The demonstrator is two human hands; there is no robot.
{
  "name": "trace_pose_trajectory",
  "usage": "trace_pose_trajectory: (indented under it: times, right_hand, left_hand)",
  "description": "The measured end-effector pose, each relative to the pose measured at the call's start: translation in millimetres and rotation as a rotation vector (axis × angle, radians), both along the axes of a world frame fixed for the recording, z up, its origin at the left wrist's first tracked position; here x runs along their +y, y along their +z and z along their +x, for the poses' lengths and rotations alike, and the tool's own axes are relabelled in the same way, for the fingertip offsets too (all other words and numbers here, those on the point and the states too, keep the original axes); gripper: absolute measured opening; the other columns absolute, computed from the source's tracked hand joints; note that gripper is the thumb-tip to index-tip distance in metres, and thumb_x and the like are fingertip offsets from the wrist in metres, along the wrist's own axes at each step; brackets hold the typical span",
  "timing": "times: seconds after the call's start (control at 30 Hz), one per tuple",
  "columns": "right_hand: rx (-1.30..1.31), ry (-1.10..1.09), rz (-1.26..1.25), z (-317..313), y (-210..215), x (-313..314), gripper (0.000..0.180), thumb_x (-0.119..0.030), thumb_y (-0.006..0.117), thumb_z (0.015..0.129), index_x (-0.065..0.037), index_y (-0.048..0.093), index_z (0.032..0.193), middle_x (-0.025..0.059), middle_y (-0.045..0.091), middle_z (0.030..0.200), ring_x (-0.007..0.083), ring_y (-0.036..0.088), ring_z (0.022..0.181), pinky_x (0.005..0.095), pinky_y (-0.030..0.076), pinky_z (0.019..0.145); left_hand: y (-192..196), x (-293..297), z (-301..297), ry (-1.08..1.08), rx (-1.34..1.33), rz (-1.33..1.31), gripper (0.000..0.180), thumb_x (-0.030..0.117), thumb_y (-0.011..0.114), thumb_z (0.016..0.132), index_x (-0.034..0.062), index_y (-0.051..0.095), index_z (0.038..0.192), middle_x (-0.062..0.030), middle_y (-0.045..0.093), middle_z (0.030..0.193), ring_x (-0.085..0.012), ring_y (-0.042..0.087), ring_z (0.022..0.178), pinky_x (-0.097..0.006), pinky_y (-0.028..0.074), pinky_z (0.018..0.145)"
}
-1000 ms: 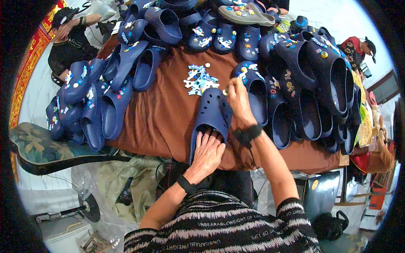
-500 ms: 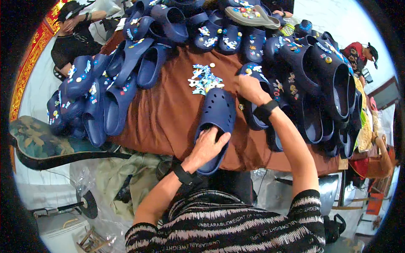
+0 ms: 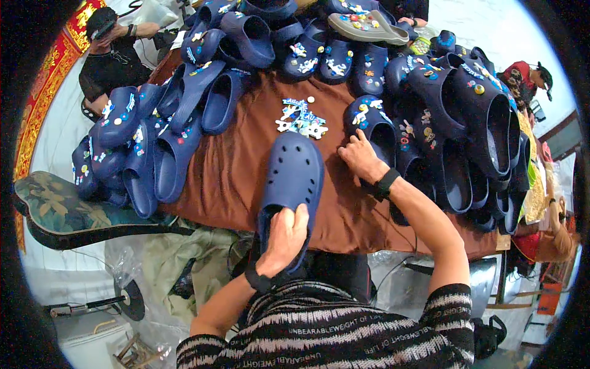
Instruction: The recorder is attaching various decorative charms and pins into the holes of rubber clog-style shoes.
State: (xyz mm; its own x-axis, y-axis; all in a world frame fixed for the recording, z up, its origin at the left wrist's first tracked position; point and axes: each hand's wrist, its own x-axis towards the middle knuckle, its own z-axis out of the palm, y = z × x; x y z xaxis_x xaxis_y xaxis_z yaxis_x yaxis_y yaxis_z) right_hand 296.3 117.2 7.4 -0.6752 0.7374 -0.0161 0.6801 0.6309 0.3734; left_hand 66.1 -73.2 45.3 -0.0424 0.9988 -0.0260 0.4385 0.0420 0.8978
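Note:
My left hand [image 3: 286, 238] grips a plain navy clog [image 3: 294, 166], with fingers inside its foot opening; the holed toe points away from me. My right hand [image 3: 362, 158] is over the brown cloth, beside a navy clog with charms [image 3: 367, 111]. Its fingers are partly bent and apart, their tips low over the cloth; nothing shows in them, though their undersides are hidden. Beyond the held clog lies a small pile of white and blue charms [image 3: 301, 118], with a round pale charm [image 3: 311, 99] near it.
Many navy clogs with charms stand heaped at the left [image 3: 117, 117], the back and the right [image 3: 485, 117]. A grey clog [image 3: 369, 27] lies at the back. The brown cloth [image 3: 227, 178] covers the table. A camouflage-patterned seat [image 3: 74, 200] is at left. Other people are around the table.
The held clog has moved left and nearer me, its toe turning to face up. My right hand has come down toward me from the decorated clog's toe, its fingers now more apart.

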Motion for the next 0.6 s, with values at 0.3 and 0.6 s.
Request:
trace_pose_trajectory:
  times: [0.3, 0.6]
  right_hand:
    - [0.373, -0.069, -0.311, -44.9, 14.7, 11.8, 0.021, -0.013, 0.055, 0.089, -0.011, 0.069, 0.104, 0.0130, 0.073, 0.089, 0.0332, 0.070, 0.092, 0.0497, 0.051, 0.085]
    - [0.685, -0.147, -0.269, -50.5, -24.4, 71.8, 0.019, -0.010, 0.057, 0.085, -0.007, 0.070, 0.098, 0.0231, 0.071, 0.092, 0.0416, 0.069, 0.092, 0.0525, 0.054, 0.080]
  left_hand:
    - [-7.2, 4.4, -12.3, -0.019, -0.073, -0.157, 0.050, 0.032, 0.048, 0.103, -0.0033, 0.058, 0.069, -0.0137, 0.060, 0.054, -0.0234, 0.062, 0.050, -0.037, 0.049, 0.053]
    - [-10.8, 72.2, 13.6, -0.145, -0.117, -0.066, 0.053, 0.034, 0.044, 0.104, -0.0051, 0.055, 0.069, -0.0176, 0.060, 0.054, -0.0264, 0.063, 0.050, -0.040, 0.050, 0.054]
